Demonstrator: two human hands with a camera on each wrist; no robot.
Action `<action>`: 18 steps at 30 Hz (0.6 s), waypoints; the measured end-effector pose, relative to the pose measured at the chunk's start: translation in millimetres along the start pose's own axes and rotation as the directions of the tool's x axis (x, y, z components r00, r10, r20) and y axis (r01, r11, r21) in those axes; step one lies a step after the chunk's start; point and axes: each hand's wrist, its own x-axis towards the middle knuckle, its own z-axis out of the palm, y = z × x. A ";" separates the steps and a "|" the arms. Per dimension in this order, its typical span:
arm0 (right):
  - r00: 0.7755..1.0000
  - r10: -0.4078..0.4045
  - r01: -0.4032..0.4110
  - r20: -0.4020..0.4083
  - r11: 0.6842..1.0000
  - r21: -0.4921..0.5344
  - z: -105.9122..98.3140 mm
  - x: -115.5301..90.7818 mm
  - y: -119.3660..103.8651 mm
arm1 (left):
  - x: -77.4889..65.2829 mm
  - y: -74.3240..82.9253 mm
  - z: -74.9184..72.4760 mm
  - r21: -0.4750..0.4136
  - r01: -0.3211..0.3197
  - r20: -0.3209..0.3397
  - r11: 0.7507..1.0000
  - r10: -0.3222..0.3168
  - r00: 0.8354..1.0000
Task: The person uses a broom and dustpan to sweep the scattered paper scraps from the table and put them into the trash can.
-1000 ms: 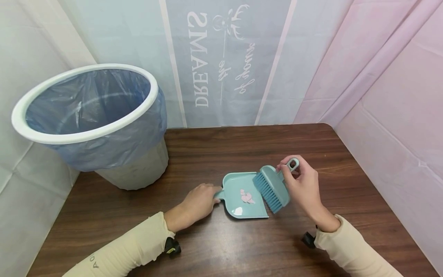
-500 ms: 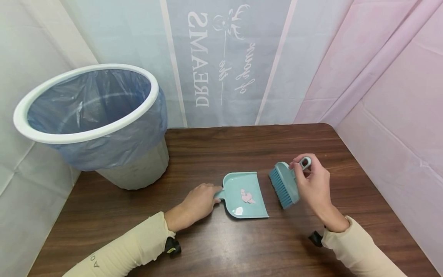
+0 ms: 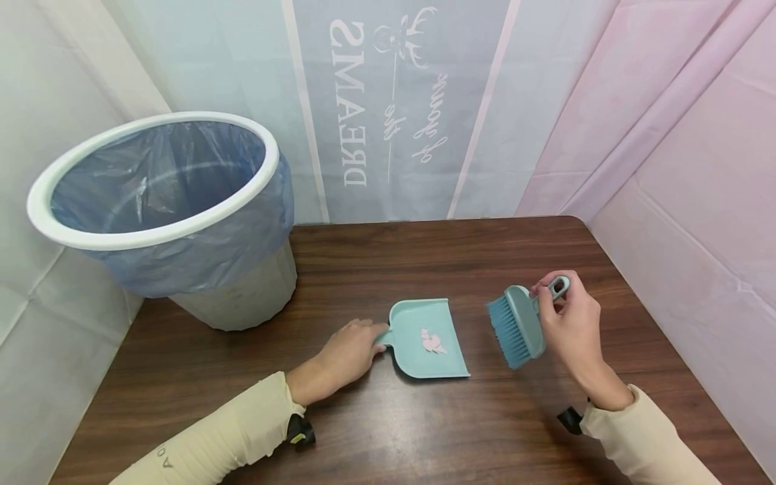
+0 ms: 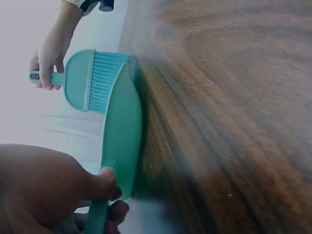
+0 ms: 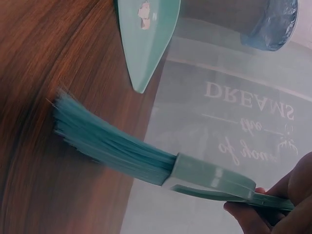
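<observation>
My left hand [image 3: 344, 356] grips the short handle of a teal dustpan [image 3: 418, 367], which lies on the table with its wide edge facing right. Several pale pink scraps [image 3: 432, 341] sit in a small heap on the pan. To the right, my right hand [image 3: 572, 330] pinches the handle of a teal hand brush [image 3: 527, 322]. Its bristles point left, apart from the pan's edge. In the right wrist view the bristles [image 5: 107, 139] bend, their tips at the wood. The left wrist view shows my thumb [image 4: 103, 181] on top of the dustpan handle.
A bin [image 3: 254, 286] lined with a blue plastic bag [image 3: 182, 269] stands at the back left, its white rim [image 3: 42, 209] upward. Printed cloth [image 3: 388, 188] hangs behind the brown wooden table [image 3: 400, 431], and pale cloth [image 3: 697, 222] hangs on the right.
My right hand has carried the brush to the right, from over the dustpan's front edge to a gap away from it. The left hand and dustpan have barely moved.
</observation>
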 end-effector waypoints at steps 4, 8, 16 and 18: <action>1.000 -0.003 0.003 -0.003 1.000 -0.008 -2.3 -0.3 2.0 | -1.6 -4.0 0.7 -0.012 0.006 -0.033 1.000 -0.006 0.999; 1.000 -0.007 0.007 0.003 1.000 -0.014 -3.2 -1.5 2.9 | -3.5 -7.8 -2.9 -0.038 0.009 -0.065 0.999 -0.011 0.998; 1.000 -0.011 0.011 0.002 1.000 -0.008 -3.7 -0.4 2.1 | -2.2 -11.9 -22.4 -0.118 0.034 -0.083 0.992 -0.044 0.996; 1.000 -0.010 0.010 0.001 1.000 -0.006 -3.6 -0.2 1.8 | -1.0 -11.6 -30.3 -0.139 0.055 -0.074 0.989 -0.066 0.995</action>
